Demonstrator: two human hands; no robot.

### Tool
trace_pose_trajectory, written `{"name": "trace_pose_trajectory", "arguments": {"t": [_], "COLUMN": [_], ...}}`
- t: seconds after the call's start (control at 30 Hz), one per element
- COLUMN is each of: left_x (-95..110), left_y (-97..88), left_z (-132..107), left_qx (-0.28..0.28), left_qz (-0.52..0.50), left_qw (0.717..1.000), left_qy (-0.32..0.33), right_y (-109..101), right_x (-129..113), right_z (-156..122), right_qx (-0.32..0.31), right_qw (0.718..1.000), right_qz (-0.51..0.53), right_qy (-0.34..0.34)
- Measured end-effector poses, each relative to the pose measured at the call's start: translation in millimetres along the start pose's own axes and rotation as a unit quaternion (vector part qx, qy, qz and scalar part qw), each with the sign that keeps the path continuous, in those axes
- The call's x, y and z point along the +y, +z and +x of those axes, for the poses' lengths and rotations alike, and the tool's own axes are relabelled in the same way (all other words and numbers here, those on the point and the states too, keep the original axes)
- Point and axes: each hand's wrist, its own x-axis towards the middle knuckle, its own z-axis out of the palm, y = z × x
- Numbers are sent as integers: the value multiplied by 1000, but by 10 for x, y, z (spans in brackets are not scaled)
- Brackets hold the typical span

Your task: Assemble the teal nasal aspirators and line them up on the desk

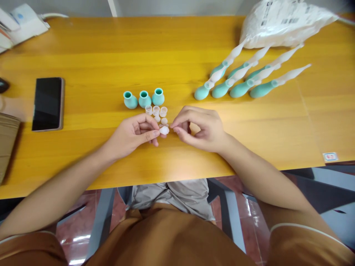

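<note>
Both hands meet low over the desk [83, 55]. The left hand [133, 133] pinches a small white piece [164, 130] at thumb and fingertip, a grip that suits something so tiny. The right hand [202, 129] is pinched narrow just beside it; whether it touches, I cannot tell. Just behind lie clear caps [156, 110] and three teal bulbs [144, 99] in rows. Nozzled bulbs [241, 88] lie well right and a phone [47, 103] well left, both out of the way.

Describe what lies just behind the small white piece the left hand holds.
Loose white bits, three clear cups, then three teal bulbs. The left fingers hide part of the white piece itself.
</note>
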Motion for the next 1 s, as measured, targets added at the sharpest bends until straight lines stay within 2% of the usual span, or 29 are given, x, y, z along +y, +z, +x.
{"name": "trace_pose_trajectory", "arguments": {"t": [0.47,1.0], "left_x": [36,58], "left_y": [9,12], "left_z": [-11,-19], "left_qx": [2,8], "left_qz": [4,20], "left_qw": [1000,1000], "left_qy": [11,4], "right_y": [10,2], "right_x": [9,24], "right_z": [-9,-8], "right_qx": [-15,-19], "right_qw": [999,999], "right_qz": [8,2], "right_qy": [-29,-27]}}
